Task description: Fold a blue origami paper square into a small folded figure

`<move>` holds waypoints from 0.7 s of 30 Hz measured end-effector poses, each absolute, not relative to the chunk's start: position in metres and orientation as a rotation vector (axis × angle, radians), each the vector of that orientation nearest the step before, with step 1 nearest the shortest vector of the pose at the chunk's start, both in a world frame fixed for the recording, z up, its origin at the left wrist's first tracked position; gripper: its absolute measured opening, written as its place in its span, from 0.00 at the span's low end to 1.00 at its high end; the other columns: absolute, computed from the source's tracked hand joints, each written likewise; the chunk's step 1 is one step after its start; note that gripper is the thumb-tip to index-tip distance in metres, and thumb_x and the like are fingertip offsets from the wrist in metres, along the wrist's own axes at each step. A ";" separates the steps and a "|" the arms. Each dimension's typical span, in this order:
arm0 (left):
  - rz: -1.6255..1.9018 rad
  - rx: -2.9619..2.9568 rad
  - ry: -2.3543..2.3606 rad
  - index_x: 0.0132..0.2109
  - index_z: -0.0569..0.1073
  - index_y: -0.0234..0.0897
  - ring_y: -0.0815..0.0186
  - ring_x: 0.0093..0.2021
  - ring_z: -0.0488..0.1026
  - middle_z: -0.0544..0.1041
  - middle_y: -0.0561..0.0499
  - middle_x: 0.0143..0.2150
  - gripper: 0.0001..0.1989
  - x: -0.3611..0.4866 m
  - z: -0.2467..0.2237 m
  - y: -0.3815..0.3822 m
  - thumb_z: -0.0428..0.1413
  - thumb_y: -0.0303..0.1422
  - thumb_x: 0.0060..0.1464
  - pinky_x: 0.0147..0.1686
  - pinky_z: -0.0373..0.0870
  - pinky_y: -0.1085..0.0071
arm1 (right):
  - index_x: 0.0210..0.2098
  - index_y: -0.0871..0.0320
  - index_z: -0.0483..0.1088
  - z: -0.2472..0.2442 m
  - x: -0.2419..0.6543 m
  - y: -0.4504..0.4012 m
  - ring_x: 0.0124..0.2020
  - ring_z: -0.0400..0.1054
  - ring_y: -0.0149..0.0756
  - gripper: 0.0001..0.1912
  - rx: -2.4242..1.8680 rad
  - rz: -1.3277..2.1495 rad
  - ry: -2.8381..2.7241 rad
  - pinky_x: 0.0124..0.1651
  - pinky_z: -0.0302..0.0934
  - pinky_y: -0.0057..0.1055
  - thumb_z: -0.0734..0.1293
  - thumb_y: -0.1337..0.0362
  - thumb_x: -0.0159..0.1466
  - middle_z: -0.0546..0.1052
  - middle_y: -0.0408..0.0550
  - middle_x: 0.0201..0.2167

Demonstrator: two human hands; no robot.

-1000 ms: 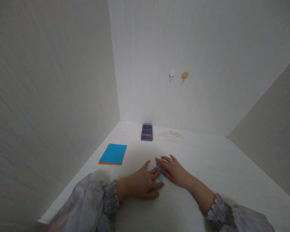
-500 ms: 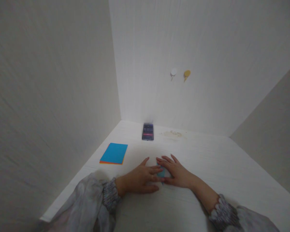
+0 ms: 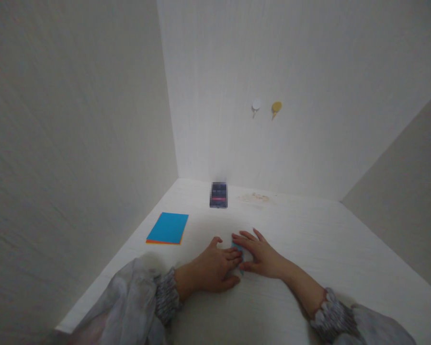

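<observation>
A small piece of light blue paper (image 3: 237,247) lies on the white tabletop, mostly covered by my fingers, so its full shape is hidden. My left hand (image 3: 219,268) rests palm down, its outstretched fingertips pressing on the paper from the left. On the paper's far and right side, my right hand (image 3: 264,255) lies with fingers spread, touching its edge. Neither hand grips anything. Off to the left is a stack of square paper sheets (image 3: 168,228), blue on top, with orange and yellow edges showing beneath.
A dark phone-like object (image 3: 219,195), blurred out, stands near the back wall. Right of it, a brownish worn patch (image 3: 259,197) marks the tabletop. Two hooks, one white (image 3: 256,105) and one yellow (image 3: 276,107), are fixed to the back wall. Walls enclose the table left and right.
My left hand has slid slightly right, its fingers drawn closer together and covering more of the light blue paper. The right hand has barely moved.
</observation>
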State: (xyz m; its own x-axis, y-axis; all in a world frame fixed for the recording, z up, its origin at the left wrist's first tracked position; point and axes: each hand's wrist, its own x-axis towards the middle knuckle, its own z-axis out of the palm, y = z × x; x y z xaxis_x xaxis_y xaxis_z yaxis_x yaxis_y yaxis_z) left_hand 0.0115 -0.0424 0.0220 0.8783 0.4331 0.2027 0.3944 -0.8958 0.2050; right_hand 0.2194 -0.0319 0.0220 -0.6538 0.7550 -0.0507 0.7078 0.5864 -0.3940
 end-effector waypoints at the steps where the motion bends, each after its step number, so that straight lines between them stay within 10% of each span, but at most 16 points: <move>1: 0.369 2.892 0.651 0.52 0.61 0.40 0.59 0.50 0.62 0.67 0.47 0.50 0.20 0.012 0.023 -0.043 0.45 0.40 0.53 0.50 0.46 0.56 | 0.56 0.50 0.50 0.022 0.219 -0.032 0.59 0.42 0.43 0.32 -1.246 0.575 -2.684 0.57 0.27 0.49 0.58 0.47 0.56 0.55 0.47 0.57; 9: 0.456 2.719 0.699 0.45 0.66 0.39 0.68 0.43 0.68 0.71 0.53 0.44 0.12 0.015 0.017 -0.039 0.47 0.29 0.52 0.44 0.56 0.71 | 0.57 0.47 0.47 0.019 0.220 -0.031 0.60 0.39 0.43 0.30 -1.203 0.569 -2.752 0.57 0.25 0.51 0.57 0.49 0.58 0.51 0.45 0.59; 21: 0.475 2.807 0.721 0.45 0.67 0.43 0.69 0.46 0.66 0.71 0.55 0.47 0.12 0.008 0.012 -0.030 0.45 0.28 0.55 0.49 0.47 0.65 | 0.58 0.48 0.42 0.013 0.222 -0.029 0.60 0.36 0.46 0.39 -1.165 0.599 -2.776 0.56 0.23 0.52 0.61 0.46 0.53 0.49 0.47 0.59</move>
State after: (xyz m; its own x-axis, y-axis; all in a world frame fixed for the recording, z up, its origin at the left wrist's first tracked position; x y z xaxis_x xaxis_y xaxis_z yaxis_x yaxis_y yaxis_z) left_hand 0.0081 -0.0295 0.0118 0.8289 0.4973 0.2563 0.4314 -0.8598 0.2730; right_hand 0.2222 -0.0288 0.0131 -0.7098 0.6995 -0.0831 0.6715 0.6363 -0.3798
